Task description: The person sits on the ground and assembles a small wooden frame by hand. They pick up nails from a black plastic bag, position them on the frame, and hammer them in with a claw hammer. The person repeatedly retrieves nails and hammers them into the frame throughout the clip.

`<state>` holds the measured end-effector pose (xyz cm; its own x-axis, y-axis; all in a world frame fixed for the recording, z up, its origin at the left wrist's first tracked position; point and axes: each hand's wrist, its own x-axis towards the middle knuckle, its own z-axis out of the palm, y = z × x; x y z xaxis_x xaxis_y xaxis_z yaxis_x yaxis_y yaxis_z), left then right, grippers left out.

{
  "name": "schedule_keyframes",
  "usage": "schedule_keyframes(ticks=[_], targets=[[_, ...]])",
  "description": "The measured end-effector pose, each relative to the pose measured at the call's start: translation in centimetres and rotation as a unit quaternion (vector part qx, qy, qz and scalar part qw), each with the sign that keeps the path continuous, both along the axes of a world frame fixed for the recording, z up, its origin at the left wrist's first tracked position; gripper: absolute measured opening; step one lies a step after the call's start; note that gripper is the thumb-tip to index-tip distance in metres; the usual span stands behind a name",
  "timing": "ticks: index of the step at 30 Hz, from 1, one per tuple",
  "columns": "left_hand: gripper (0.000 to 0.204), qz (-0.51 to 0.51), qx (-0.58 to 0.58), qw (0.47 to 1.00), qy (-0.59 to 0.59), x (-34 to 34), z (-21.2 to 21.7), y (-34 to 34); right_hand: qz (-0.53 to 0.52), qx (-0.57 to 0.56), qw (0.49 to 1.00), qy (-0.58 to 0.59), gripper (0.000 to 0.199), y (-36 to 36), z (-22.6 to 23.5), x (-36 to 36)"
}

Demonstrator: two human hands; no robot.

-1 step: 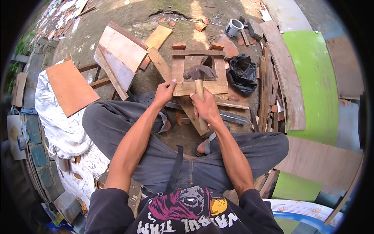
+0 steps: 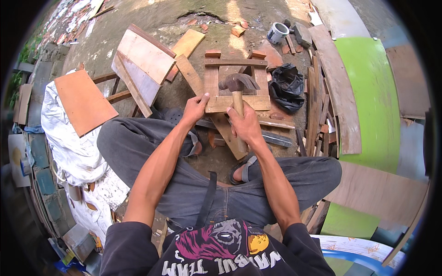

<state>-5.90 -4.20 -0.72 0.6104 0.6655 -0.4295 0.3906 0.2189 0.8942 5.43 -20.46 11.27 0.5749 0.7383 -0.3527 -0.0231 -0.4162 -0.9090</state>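
A small wooden frame [image 2: 211,83] lies in front of me, with two side boards joined by a narrow far crosspiece [image 2: 235,62]. A wider wooden board [image 2: 216,105] spans its near end. My left hand [image 2: 195,109] is closed on the left corner of the frame, thumb pressed at the board's end. My right hand [image 2: 244,124] grips the wooden handle of a claw hammer [image 2: 237,98]. The dark hammer head is over the frame's opening, just beyond the near board, and hides part of it. Whether the head touches the wood I cannot tell.
Beyond my left knee stands a piece with pale panels [image 2: 142,55], near an orange-brown board [image 2: 85,103] on white sacking [image 2: 69,147]. A black plastic bag [image 2: 286,87] sits right of the frame. A paint can [image 2: 277,33], stacked wood strips [image 2: 313,101] and a green panel [image 2: 368,92] lie right.
The hammer head has shifted slightly right and away from me with my right hand. My left hand keeps its hold on the frame.
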Motion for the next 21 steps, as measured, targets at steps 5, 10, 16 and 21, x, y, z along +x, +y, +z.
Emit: schedule_keyframes(ticks=[5,10,16,21], targets=[[0.048,0.002,-0.008,1.000,-0.009,-0.3,0.1,0.1,-0.015,0.022,0.982,-0.187,0.033,0.9,3.7,-0.4],[0.048,0.004,-0.007,1.000,-0.016,0.1,0.8,-0.2,0.101,-0.078,0.965,-0.230,0.033,0.2,1.6,-0.8],[0.049,0.020,-0.011,0.999,-0.037,-0.1,-0.8,0.1,0.081,-0.074,0.973,-0.202,0.033,0.5,3.9,-1.4],[0.049,0.011,-0.002,1.000,0.000,-0.1,-0.3,0.0,0.004,0.012,0.981,-0.192,0.034,1.0,4.9,-2.1]])
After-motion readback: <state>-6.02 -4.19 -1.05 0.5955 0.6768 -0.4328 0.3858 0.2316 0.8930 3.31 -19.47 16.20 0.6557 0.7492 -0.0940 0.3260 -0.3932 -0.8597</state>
